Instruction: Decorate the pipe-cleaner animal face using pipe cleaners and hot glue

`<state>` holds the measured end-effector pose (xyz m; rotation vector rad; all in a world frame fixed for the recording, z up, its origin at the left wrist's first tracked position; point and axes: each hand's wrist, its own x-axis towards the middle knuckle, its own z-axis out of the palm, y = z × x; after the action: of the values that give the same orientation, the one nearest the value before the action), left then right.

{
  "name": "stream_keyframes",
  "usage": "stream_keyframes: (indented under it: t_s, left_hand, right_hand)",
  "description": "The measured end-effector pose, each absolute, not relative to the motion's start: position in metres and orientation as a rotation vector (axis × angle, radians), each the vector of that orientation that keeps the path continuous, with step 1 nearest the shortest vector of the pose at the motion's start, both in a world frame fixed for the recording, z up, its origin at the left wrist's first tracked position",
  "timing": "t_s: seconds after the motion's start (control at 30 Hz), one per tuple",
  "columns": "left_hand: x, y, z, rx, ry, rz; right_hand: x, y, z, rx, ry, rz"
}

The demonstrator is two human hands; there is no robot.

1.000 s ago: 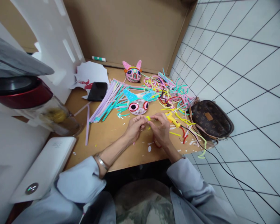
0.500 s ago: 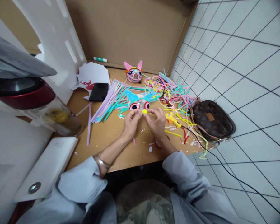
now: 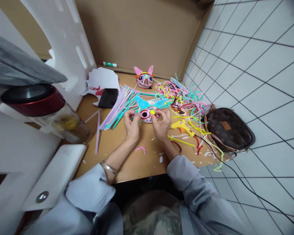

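Between the thumb and fingers of my right hand (image 3: 162,126) is a small round yellow piece (image 3: 152,112), perhaps coiled pipe cleaner. My left hand (image 3: 131,126) is closed in a pinch just left of it; whatever its fingertips hold, if anything, is too small to make out. Directly behind both hands lies an animal head with blue horns (image 3: 149,106) and big red-rimmed eyes, partly covered by my fingers. A pink curved strip (image 3: 140,149) lies on the table below my hands. To the right of my right hand rests a yellow hot glue gun (image 3: 183,127).
A finished-looking pink-eared head (image 3: 144,80) stands at the back. Pipe cleaners (image 3: 119,106) lie fanned at left, with a tangled heap (image 3: 183,98) at right. Around them are a phone (image 3: 108,98), a brown bag (image 3: 229,129), a glass bottle (image 3: 68,125) and a white box (image 3: 56,176).
My hands have moved apart, the left one drawing away leftward. The yellow piece stays in my right hand. More of the head's left eye and the pink strip now shows.
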<state>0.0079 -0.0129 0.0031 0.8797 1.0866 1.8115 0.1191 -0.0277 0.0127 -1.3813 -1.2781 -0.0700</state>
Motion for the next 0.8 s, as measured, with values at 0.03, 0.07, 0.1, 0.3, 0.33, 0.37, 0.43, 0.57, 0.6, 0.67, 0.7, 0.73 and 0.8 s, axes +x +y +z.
stream_keyframes:
  t_s: [0.03, 0.07, 0.1, 0.3, 0.33, 0.37, 0.43, 0.57, 0.6, 0.67, 0.7, 0.73, 0.8]
  left_hand:
    - [0.0081, -0.0125, 0.0025, 0.885, 1.084, 1.813]
    - [0.0082, -0.0123, 0.0024, 0.888, 1.076, 1.815]
    - [0.0083, -0.0121, 0.0025, 0.886, 1.065, 1.820]
    - [0.0078, -0.0106, 0.0040, 0.854, 1.056, 1.810]
    - [0.0077, -0.0105, 0.0038, 0.854, 1.055, 1.809]
    - [0.0077, -0.0105, 0.0036, 0.854, 1.050, 1.810]
    - [0.0077, -0.0108, 0.0032, 0.853, 1.037, 1.812]
    - [0.0076, -0.0116, 0.0032, 0.864, 1.013, 1.811]
    - [0.0075, -0.0117, 0.0035, 0.868, 1.010, 1.809]
    - [0.0075, -0.0119, 0.0045, 0.873, 1.012, 1.800]
    - [0.0075, -0.0121, 0.0053, 0.875, 1.017, 1.793]
    - [0.0075, -0.0124, 0.0060, 0.874, 1.022, 1.788]
    - [0.0077, -0.0133, 0.0077, 0.868, 1.028, 1.782]
  right_hand:
    - [0.1193, -0.0273, 0.0122, -1.381, -1.278, -0.069]
    - [0.1197, -0.0267, 0.0118, -1.378, -1.279, -0.067]
    - [0.1200, -0.0261, 0.0114, -1.373, -1.277, -0.066]
    - [0.1210, -0.0234, 0.0098, -1.351, -1.267, -0.065]
    - [0.1210, -0.0234, 0.0097, -1.352, -1.266, -0.067]
    - [0.1210, -0.0233, 0.0095, -1.355, -1.267, -0.068]
    - [0.1209, -0.0233, 0.0089, -1.365, -1.271, -0.065]
    - [0.1205, -0.0228, 0.0072, -1.372, -1.276, -0.063]
    - [0.1204, -0.0227, 0.0068, -1.371, -1.275, -0.063]
    - [0.1203, -0.0224, 0.0064, -1.363, -1.271, -0.061]
    - [0.1202, -0.0223, 0.0064, -1.358, -1.266, -0.060]
    - [0.1200, -0.0224, 0.0065, -1.356, -1.263, -0.059]
    - [0.1196, -0.0226, 0.0069, -1.361, -1.259, -0.059]
